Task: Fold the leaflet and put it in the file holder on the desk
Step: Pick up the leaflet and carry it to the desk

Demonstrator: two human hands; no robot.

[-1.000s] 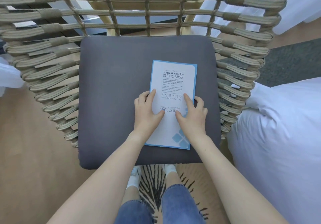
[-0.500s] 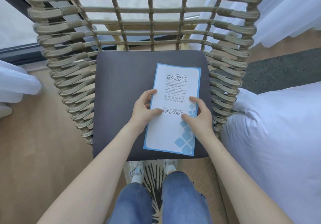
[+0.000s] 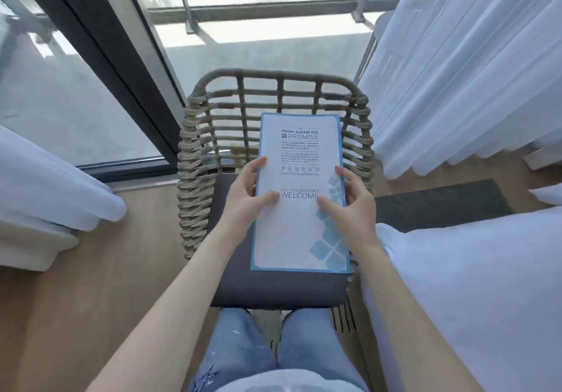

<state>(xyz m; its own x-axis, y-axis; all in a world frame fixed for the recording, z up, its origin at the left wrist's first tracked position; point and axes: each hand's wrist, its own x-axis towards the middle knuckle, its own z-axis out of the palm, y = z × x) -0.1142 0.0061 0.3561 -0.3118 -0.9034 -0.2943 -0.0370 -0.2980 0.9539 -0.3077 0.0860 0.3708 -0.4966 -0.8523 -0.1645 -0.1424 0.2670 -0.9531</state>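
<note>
Blue-bordered white card stock: the leaflet (image 3: 299, 197) is folded shut, cover up, held in the air over the dark seat cushion (image 3: 273, 288) of a woven wicker chair (image 3: 194, 154). Whether its near edge touches the cushion, cannot tell.

Left hand (image 3: 248, 197) pinches the left long edge, thumb lying across the cover just left of the word WELCOME, fingers curled behind. Right hand (image 3: 349, 206) pinches the right long edge the same way, thumb on the cover over the blue tile pattern, other fingers on the edge and behind.

Handling, as a guess: light, thin, fairly stiff for paper, since the far half stands out past the hands without drooping. Coated-looking surface, likely a little slick. It will crease or dog-ear if squeezed mid-sheet. Best hold is where the hands are now, at the two long edges near the middle; one hand on the folded spine would keep the layers from fanning open.

Orientation: long axis runs away from the person, toward the chair back and the window (image 3: 243, 27). Top of the print ("PROMISE" heading) at the far end, tile pattern at the near right corner. Text reads upright to the wearer.

No desk or file holder in view.
</note>
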